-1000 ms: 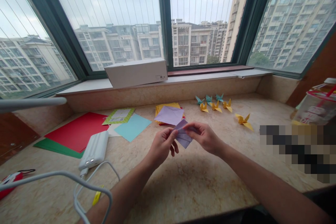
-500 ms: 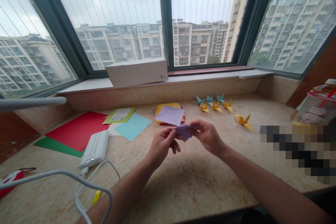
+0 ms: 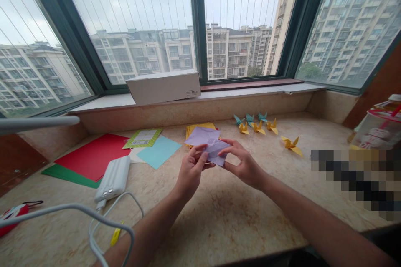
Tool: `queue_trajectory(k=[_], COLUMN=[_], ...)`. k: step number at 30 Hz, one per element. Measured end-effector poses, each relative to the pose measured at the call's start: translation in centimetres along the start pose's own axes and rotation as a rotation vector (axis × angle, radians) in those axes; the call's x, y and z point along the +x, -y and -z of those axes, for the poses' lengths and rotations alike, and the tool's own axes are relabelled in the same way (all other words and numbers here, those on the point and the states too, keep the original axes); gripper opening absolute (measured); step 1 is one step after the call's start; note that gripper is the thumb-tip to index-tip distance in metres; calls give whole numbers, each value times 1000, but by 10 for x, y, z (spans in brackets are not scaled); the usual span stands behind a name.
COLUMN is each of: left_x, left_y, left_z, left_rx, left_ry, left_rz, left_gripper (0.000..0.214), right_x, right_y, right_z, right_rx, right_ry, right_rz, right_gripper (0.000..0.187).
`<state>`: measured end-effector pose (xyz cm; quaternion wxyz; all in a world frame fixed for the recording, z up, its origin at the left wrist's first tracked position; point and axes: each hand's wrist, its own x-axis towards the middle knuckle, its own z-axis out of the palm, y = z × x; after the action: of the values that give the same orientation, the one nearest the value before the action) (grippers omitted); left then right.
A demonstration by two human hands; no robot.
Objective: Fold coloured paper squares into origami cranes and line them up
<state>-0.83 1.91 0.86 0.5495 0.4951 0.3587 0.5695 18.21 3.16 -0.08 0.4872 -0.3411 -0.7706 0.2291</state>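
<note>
A piece of folded purple origami paper (image 3: 216, 151), with crease lines showing, is held above the table between both hands. My left hand (image 3: 193, 167) pinches its left side between thumb and fingers. On the opposite side, my right hand (image 3: 242, 162) grips the right edge with thumb and fingertips. Just behind lies a stack of square paper, a flat purple sheet (image 3: 200, 134) on top and yellow sheets (image 3: 191, 127) under it. Farther right stand several folded paper cranes, blue ones (image 3: 249, 119) behind yellow ones (image 3: 258, 127), and one larger yellow crane (image 3: 292, 145) sits nearer.
At left lie red paper (image 3: 97, 156), green paper (image 3: 69, 175), a light blue sheet (image 3: 159, 152) and a green-edged packet (image 3: 142, 138). A white power bank (image 3: 112, 177) trails a cable (image 3: 133, 233). A plastic cup (image 3: 376, 133) stands right; a white box (image 3: 164, 87) rests on the sill.
The folded purple paper has tilted from nearly edge-on to show its broad creased face. My right fingers have shifted along its right edge; both hands still hold it.
</note>
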Motion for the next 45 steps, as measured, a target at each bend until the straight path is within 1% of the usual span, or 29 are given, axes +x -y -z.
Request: queue_trajectory(k=[2,4,6,8,10,14,18,22,27,31,34,37,39,42,43,45], left_x=[-1,-2,-3,-3,-4,-5,-7,-10,-10,-8,-8,-8,-8,-7,-7,-7], left_y=[0,-1,-1,-1,-2,-2,-1,3,6,5,5,6,7,8,8,7], left_z=[-1,-1,-2,-3,-4,-5,-5,-5,-7,-7,-7,-7,-7,-6,-5,-4], left_rx=[-17,-21,-15,-13,-17,-33,7,89,177,198,199,206,205,215,234,310], left_ry=[5,8,38,80,109,148,228,285,263,228,226,229,226,217,211,197], left_rz=[5,12,27,43,49,48,48,34,47,49,43,39,45,56,53,30], left_gripper=[55,61,54,44,39,39,38,37,37,36,36,36,36,35,34,32], right_x=[0,0,1,1,1,2,3,3,3,3,2,1,1,2,1,1], right_y=[-1,-1,-2,-4,-5,-6,-4,-2,0,2,2,-1,-3,-6,-6,-4], right_z=[0,0,1,1,-1,-5,-6,-6,-8,-8,-8,-9,-11,-12,-12,-11], right_rx=[2,18,52,98,151,266,374,401,421,412,414,477,512,535,514,377], right_ry=[-5,-11,-24,-55,-94,-159,-213,-235,-196,-163,-159,-201,-220,-195,-185,-179], right_rz=[7,9,-3,-35,-66,-102,-144,-123,-104,-114,-161,-227,-245,-252,-246,-188], right_gripper=[19,14,10,11,13,16,16,14,11,11,12,16,18,20,22,29])
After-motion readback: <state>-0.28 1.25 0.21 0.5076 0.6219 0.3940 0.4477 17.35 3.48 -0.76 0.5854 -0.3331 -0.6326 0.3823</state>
